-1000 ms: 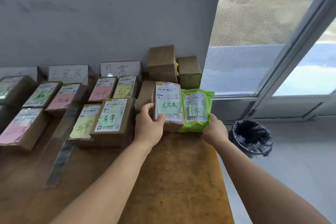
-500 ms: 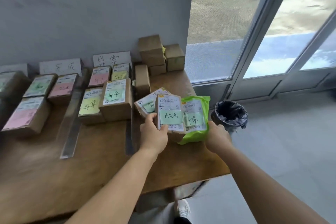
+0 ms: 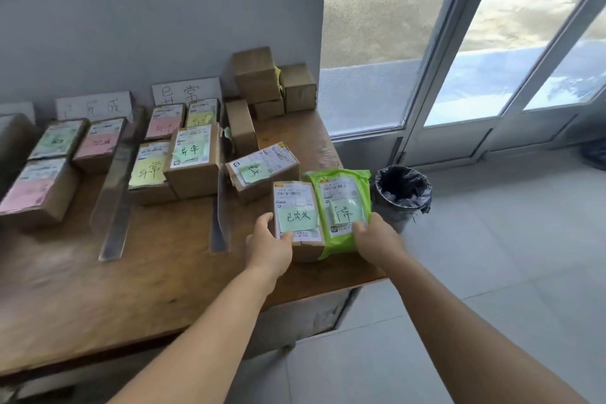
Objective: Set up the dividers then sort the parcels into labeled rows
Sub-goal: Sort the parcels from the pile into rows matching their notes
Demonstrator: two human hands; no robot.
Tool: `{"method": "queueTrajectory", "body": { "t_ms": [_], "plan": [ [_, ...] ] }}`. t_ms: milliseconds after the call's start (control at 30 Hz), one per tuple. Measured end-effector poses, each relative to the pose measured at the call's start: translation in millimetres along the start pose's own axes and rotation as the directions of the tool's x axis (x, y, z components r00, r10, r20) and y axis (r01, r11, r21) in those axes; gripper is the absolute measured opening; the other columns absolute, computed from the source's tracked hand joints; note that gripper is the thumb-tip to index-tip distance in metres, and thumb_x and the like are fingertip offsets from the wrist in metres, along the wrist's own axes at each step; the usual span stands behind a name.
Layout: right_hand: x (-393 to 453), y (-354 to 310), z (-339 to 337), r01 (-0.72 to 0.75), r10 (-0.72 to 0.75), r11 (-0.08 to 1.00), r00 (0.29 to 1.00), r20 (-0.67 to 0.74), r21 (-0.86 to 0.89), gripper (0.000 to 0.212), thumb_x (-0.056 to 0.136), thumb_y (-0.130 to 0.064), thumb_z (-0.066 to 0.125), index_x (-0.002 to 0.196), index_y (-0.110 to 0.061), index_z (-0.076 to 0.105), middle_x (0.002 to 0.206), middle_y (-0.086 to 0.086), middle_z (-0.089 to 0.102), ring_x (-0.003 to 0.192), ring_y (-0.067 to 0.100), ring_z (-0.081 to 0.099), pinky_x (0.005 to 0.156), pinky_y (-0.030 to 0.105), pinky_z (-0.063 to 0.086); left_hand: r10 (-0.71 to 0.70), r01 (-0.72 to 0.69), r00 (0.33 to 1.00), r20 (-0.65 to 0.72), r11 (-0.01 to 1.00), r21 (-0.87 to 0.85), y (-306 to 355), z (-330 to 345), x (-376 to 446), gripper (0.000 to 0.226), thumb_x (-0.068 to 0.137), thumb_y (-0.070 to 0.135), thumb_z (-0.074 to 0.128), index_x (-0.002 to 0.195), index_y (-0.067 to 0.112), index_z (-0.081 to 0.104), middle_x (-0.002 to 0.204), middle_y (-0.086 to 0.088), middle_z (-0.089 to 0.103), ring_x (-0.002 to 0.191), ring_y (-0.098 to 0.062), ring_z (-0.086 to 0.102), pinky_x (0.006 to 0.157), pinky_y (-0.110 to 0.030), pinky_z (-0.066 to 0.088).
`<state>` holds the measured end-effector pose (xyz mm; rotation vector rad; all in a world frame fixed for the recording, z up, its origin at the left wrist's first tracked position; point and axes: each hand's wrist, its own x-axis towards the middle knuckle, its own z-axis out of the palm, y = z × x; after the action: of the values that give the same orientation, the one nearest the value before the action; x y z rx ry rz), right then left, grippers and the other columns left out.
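parcels sit lower centre: our left hand [image 3: 269, 248] grips the stiff brown box [image 3: 296, 218], our right hand [image 3: 377, 239] pinches the soft, slippery green mailer [image 3: 342, 207]; best held at its lower edges.

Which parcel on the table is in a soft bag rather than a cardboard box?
The bright green bag under the right hand, at the table's right front corner. Every other parcel in view is brown cardboard.
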<state>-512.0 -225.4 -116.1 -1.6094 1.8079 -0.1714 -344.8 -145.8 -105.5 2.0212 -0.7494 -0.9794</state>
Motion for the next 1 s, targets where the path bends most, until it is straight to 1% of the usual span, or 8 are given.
{"method": "queueTrajectory", "body": {
  "t_ms": [100, 233, 367, 500, 667, 800, 933, 1000],
  "plan": [
    [0, 1, 4, -0.001, -0.003, 0.996, 0.999, 0.045, 0.093, 0.04, 0.097, -0.033, 0.041, 0.127, -0.006, 0.045, 0.124, 0.015, 0.056, 0.112, 0.033, 0.052, 0.085, 0.035, 0.04, -0.016, 0.016, 1.0, -0.001, 1.0, -0.014, -1, 4, -2, 0.053, 0.096, 0.021, 0.055, 0.144, 0.028, 0.033, 0.139, -0.003, 0.048, 0.122, -0.022, 0.046, 0.095, -0.035, 0.042],
    [-1, 5, -1, 0.062, -0.069, 0.979, 0.997, 0.031, 0.194, 0.041, 0.095, -0.032, 0.05, 0.13, -0.011, 0.045, 0.123, 0.01, 0.059, 0.11, 0.028, 0.055, 0.083, 0.033, 0.042, -0.007, 0.008, 1.0, 0.002, 0.998, -0.065, -1, 6, -8, 0.053, 0.096, 0.017, 0.055, 0.144, 0.025, 0.033, 0.141, -0.002, 0.049, 0.126, -0.019, 0.042, 0.094, -0.03, 0.037],
    [-4, 11, -11, 0.139, -0.131, 0.945, 0.99, -0.045, 0.295, 0.036, 0.093, -0.029, 0.056, 0.126, -0.017, 0.05, 0.114, 0.004, 0.065, 0.101, 0.023, 0.061, 0.087, 0.041, 0.05, 0.04, -0.042, 0.999, -0.017, 0.99, -0.132, 1, 7, -16, 0.053, 0.096, 0.018, 0.056, 0.143, 0.027, 0.034, 0.139, 0.0, 0.05, 0.125, -0.016, 0.043, 0.094, -0.03, 0.037],
    [-9, 8, -28, 0.236, -0.201, 0.883, 0.971, -0.128, 0.406, 0.038, 0.092, -0.024, 0.057, 0.129, -0.023, 0.049, 0.098, -0.007, 0.065, 0.085, 0.013, 0.062, 0.074, 0.033, 0.051, 0.121, -0.127, 0.992, -0.045, 0.974, -0.187, 15, 4, -25, 0.052, 0.096, 0.02, 0.056, 0.141, 0.03, 0.034, 0.134, 0.004, 0.053, 0.118, -0.011, 0.044, 0.092, -0.029, 0.038],
    [-19, -6, -45, 0.309, -0.255, 0.81, 0.951, -0.174, 0.499, 0.048, 0.09, -0.028, 0.061, 0.136, -0.025, 0.045, 0.11, -0.004, 0.064, 0.095, 0.014, 0.062, 0.084, 0.041, 0.053, 0.212, -0.235, 0.968, -0.133, 0.952, -0.196, 35, -9, -36, 0.05, 0.095, 0.023, 0.058, 0.139, 0.036, 0.038, 0.118, 0.015, 0.056, 0.116, -0.009, 0.047, 0.096, -0.032, 0.041],
    [-31, -27, -56, 0.384, -0.325, 0.751, 0.923, -0.206, 0.537, 0.049, 0.089, -0.028, 0.062, 0.136, -0.027, 0.047, 0.108, -0.006, 0.066, 0.097, 0.013, 0.062, 0.089, 0.043, 0.052, 0.262, -0.302, 0.948, -0.179, 0.919, -0.253, 47, -29, -50, 0.05, 0.095, 0.02, 0.057, 0.139, 0.034, 0.037, 0.126, 0.012, 0.056, 0.12, -0.006, 0.046, 0.093, -0.024, 0.038],
    [-44, -52, -62, 0.426, -0.39, 0.692, 0.9, -0.195, 0.583, 0.045, 0.089, -0.031, 0.063, 0.132, -0.033, 0.049, 0.111, -0.006, 0.066, 0.1, 0.014, 0.063, 0.091, 0.044, 0.051, 0.282, -0.339, 0.933, -0.224, 0.898, -0.279, 50, -56, -58, 0.051, 0.095, 0.024, 0.057, 0.138, 0.039, 0.036, 0.131, 0.01, 0.056, 0.124, -0.009, 0.047, 0.106, -0.036, 0.039],
    [-52, -68, -59, 0.426, -0.412, 0.68, 0.895, -0.17, 0.596, 0.05, 0.081, -0.047, 0.065, 0.127, -0.047, 0.047, 0.115, -0.008, 0.065, 0.101, 0.016, 0.064, 0.093, 0.047, 0.05, 0.281, -0.349, 0.926, -0.252, 0.89, -0.293, 47, -75, -59, 0.05, 0.095, 0.025, 0.058, 0.138, 0.039, 0.037, 0.129, 0.01, 0.058, 0.124, -0.012, 0.048, 0.107, -0.039, 0.039]
  ]
}}
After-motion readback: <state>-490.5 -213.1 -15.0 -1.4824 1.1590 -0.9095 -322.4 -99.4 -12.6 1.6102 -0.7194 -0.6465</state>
